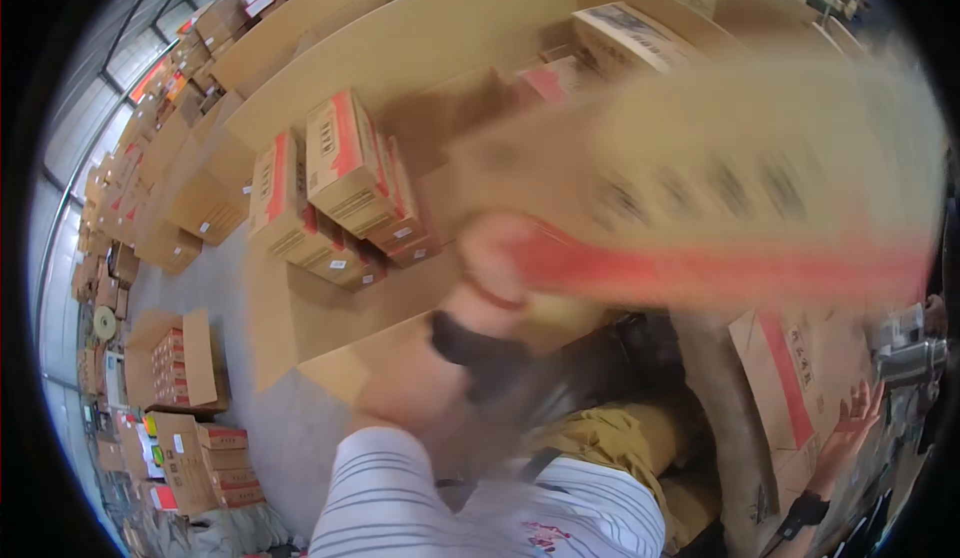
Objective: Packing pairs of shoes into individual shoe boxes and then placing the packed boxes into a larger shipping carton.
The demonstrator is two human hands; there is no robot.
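My left hand (pixel 495 253), with a dark band and a red bracelet at its wrist, grips the lower left corner of a cardboard box (pixel 690 148). This box has a red stripe and dark print, is smeared by motion, and hangs above the big open carton. Over on the right, another cardboard box (pixel 755 368) with a red stripe is touched by my right hand (pixel 858 408), whose fingers are stretched out along its side. A black band sits on that wrist. Below my left hand, the wall of the big open carton (pixel 330 313) runs across the view.
Inside the big carton stand several red-striped boxes (pixel 350 168) and a pale box (pixel 630 38) at the back. Cartons (pixel 205 203) are stacked along the left. An open carton (pixel 205 358) of small red boxes sits on the grey floor (pixel 265 458). Metal items (pixel 910 348) lie far right.
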